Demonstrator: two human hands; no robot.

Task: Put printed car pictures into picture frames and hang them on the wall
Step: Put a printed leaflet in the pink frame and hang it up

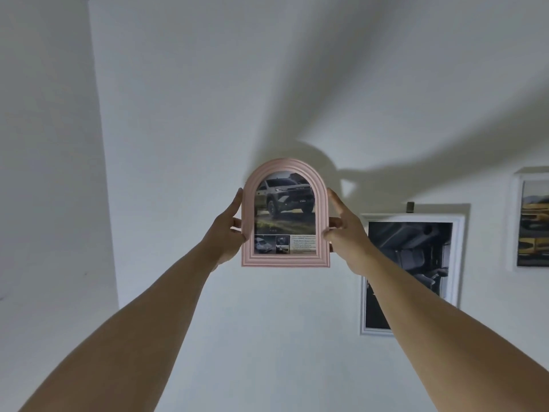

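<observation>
A pink arched picture frame [249, 233] with a printed picture of a white off-road car [285, 200] inside is held up against the white wall [208, 99]. My left hand [227, 233] grips its left edge, thumb on the front. My right hand [346, 236] grips its right edge the same way. Both arms reach up and forward. I cannot see the back of the frame or any hook behind it.
A white rectangular frame [459, 263] with a dark car-interior picture hangs on the wall to the right, under a small hook [411, 207]. Further right, at the view's edge, hangs another white frame [515, 221] with a yellow car picture. A wall corner [104, 173] runs down the left.
</observation>
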